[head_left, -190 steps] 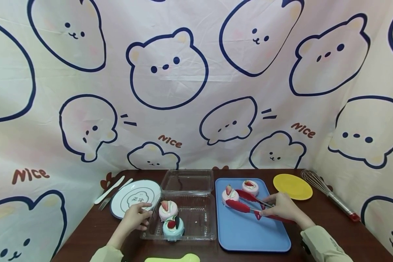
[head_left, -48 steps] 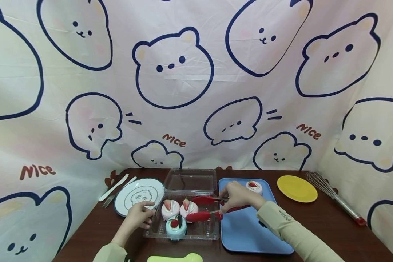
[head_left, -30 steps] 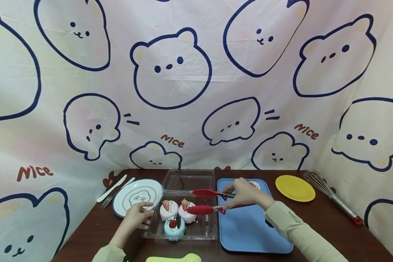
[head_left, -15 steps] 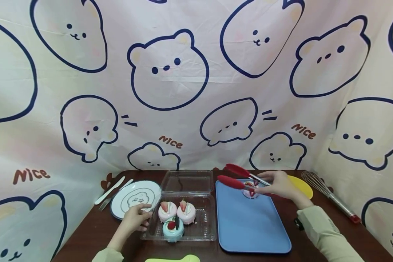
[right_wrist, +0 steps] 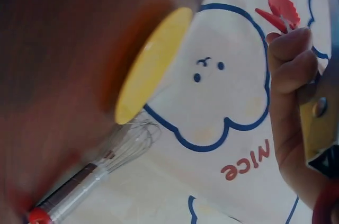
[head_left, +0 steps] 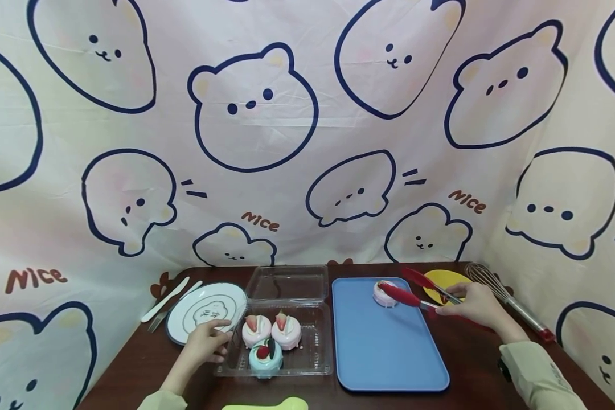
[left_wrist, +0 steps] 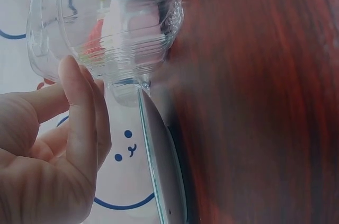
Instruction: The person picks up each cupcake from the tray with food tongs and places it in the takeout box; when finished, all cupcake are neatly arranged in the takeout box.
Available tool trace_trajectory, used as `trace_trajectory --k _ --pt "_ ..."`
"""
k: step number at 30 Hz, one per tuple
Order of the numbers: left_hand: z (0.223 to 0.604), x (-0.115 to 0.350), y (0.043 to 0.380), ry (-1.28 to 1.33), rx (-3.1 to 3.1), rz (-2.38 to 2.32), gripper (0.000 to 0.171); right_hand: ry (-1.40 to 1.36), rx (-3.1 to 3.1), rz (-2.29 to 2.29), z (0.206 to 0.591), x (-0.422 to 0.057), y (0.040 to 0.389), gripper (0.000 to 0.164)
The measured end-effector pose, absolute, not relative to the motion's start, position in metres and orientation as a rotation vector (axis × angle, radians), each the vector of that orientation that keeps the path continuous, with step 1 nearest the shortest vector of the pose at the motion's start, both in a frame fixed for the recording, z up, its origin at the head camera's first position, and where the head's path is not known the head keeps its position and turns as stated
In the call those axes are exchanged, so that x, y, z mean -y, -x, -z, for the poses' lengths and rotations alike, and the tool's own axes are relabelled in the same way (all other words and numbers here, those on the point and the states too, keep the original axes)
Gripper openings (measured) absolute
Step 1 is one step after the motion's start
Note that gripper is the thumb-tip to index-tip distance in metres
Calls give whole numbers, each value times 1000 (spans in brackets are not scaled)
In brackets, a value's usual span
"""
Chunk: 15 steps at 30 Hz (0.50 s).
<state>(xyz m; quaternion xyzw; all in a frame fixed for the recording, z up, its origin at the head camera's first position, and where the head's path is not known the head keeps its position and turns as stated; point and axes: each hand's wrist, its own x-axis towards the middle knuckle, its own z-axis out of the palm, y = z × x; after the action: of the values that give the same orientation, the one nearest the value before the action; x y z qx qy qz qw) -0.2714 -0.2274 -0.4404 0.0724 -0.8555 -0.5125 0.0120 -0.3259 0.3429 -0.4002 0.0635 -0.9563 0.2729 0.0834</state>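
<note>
My right hand (head_left: pixel 474 302) grips red-tipped metal tongs (head_left: pixel 401 295), their tips spread apart. One tip overlaps a pink cake (head_left: pixel 382 296) at the far end of the blue tray (head_left: pixel 384 347); the other hangs over the tray's right edge. My left hand (head_left: pixel 204 343) is at the left rim of an open clear plastic container (head_left: pixel 315 341), fingers loosely bent and fingertips right by its wall (left_wrist: pixel 50 60). Inside the container sit two strawberry-topped pink cakes, the left one (head_left: pixel 256 333) and the right one (head_left: pixel 288 335), with a blue cake (head_left: pixel 266 360) in front.
A white plate (head_left: pixel 184 316) lies left of the container, with a white knife (head_left: pixel 166 299) and a fork (head_left: pixel 156 323) beyond it. A yellow plate (head_left: pixel 438 279) and a whisk (head_left: pixel 523 313) lie to the right. Something light green (head_left: pixel 287 404) shows at the front edge.
The tongs carried a pink cake from the tray into the container and let it go. They then swung back right, over the tray's remaining cake. My left hand stayed by the container.
</note>
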Motion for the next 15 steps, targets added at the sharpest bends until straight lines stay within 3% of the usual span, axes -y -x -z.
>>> trace_trajectory --k 15 --pt "441 226 274 -244 2687 1555 37 -239 2878 -833 426 -335 329 67"
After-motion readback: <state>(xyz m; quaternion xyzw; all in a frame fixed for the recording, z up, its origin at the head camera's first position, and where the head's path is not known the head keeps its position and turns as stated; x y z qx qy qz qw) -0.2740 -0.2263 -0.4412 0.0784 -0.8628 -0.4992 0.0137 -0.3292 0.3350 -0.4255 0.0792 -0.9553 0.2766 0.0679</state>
